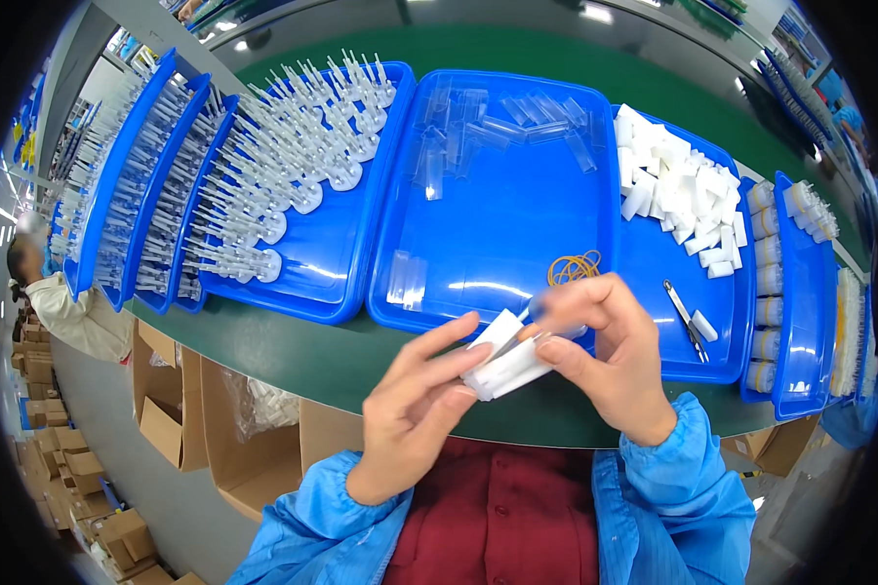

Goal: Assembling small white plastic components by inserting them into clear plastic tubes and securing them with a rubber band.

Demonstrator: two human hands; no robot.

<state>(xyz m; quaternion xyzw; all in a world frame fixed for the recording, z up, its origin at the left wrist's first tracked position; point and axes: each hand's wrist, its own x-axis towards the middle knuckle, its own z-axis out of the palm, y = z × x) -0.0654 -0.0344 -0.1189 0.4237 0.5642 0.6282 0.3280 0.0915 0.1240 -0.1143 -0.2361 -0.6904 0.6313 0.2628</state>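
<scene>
- Blue-sleeved forearms rise from the lower edge; left hand and right hand pinch a small white bundle between fingers, above the green table.
- Assembly step under way, apparently (motion blurs details); next move likely calls for a steady grip.
- Blue trays hold clear tubes, white pieces, rubber bands; cardboard boxes sit below.

Factory assembly line, small plastic parts.
Long green desk with rows of blue trays holding clear tubes and white pieces; cardboard boxes beneath; worker in blue smock sleeves.
</scene>
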